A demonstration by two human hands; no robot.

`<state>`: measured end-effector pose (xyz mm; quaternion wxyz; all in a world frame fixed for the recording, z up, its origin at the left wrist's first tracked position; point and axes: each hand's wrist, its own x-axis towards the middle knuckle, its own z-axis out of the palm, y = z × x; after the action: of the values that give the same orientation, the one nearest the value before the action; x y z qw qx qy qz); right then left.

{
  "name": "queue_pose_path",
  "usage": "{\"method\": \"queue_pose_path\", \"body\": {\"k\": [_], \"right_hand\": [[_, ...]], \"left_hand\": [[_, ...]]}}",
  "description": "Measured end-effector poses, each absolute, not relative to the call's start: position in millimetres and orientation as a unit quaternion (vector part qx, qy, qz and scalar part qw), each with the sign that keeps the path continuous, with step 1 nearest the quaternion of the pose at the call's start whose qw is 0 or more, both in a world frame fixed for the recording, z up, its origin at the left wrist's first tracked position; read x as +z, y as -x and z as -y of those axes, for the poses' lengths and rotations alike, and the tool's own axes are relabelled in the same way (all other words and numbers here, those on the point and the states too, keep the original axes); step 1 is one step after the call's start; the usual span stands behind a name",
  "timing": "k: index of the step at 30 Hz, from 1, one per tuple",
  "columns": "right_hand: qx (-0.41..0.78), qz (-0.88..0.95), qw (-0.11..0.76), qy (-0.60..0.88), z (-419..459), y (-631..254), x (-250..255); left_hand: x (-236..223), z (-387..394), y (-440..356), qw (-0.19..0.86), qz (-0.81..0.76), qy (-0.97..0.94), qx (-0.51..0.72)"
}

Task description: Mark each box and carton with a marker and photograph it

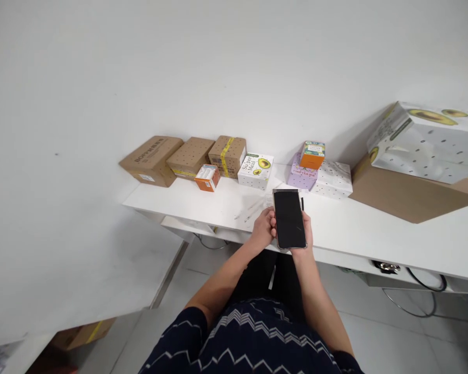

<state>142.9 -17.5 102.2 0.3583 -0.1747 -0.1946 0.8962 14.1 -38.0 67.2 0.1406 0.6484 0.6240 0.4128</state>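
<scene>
A black smartphone [288,218] with a dark screen is held flat above the front edge of the white table [393,234]. My right hand [306,235] cups it from below and from the right side, fingers wrapped on its edge. My left hand [263,227] grips its left edge with the thumb by the screen. A thin dark pen [302,203] lies on the table just beyond the phone.
Along the wall stand three brown cardboard boxes [152,159], a small orange box [207,177], a white avocado-print box [256,170], a lilac box [301,175] with an orange carton [312,154] on it, and a dotted white box [333,179]. A large brown carton [409,193] with an avocado-print box [429,140] on top fills the right.
</scene>
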Motion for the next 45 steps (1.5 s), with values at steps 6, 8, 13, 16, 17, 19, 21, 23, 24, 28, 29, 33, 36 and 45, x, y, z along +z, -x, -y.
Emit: {"method": "queue_pose_path", "body": {"k": [6, 8, 13, 16, 17, 19, 21, 23, 24, 28, 29, 33, 36, 45], "right_hand": [[0.9, 0.191, 0.358, 0.162, 10, -151, 96], [0.897, 0.199, 0.361, 0.16, 10, -152, 95], [0.893, 0.202, 0.366, 0.165, 10, -151, 87], [0.892, 0.199, 0.367, 0.173, 10, -152, 86], [0.892, 0.197, 0.368, 0.175, 10, -152, 87], [0.892, 0.195, 0.369, 0.176, 10, -152, 88], [0.893, 0.192, 0.368, 0.172, 10, -151, 89], [0.895, 0.19, 0.368, 0.166, 10, -151, 89], [0.895, 0.189, 0.37, 0.165, 11, -151, 89], [0.894, 0.184, 0.375, 0.163, 12, -150, 89], [0.895, 0.183, 0.374, 0.163, 12, -150, 89], [0.896, 0.186, 0.37, 0.162, 12, -150, 89], [0.896, 0.189, 0.368, 0.162, 12, -150, 91], [0.9, 0.183, 0.37, 0.142, 12, -149, 91]], "left_hand": [[68, 37, -17, 0.154, -0.587, -0.671, 0.426], [69, 37, -17, 0.161, -0.591, -0.663, 0.43], [72, 38, -17, 0.2, -0.603, -0.637, 0.436], [75, 39, -18, 0.211, -0.604, -0.632, 0.437], [75, 39, -18, 0.213, -0.607, -0.629, 0.437], [77, 39, -18, 0.22, -0.613, -0.619, 0.439], [78, 39, -19, 0.232, -0.614, -0.611, 0.442], [80, 40, -19, 0.256, -0.618, -0.594, 0.447], [80, 40, -20, 0.267, -0.622, -0.584, 0.448], [82, 40, -20, 0.287, -0.629, -0.559, 0.457], [83, 40, -20, 0.291, -0.629, -0.555, 0.461], [86, 40, -22, 0.314, -0.635, -0.526, 0.47], [88, 40, -23, 0.328, -0.636, -0.513, 0.475], [84, 39, -22, 0.369, -0.606, -0.494, 0.503]]}}
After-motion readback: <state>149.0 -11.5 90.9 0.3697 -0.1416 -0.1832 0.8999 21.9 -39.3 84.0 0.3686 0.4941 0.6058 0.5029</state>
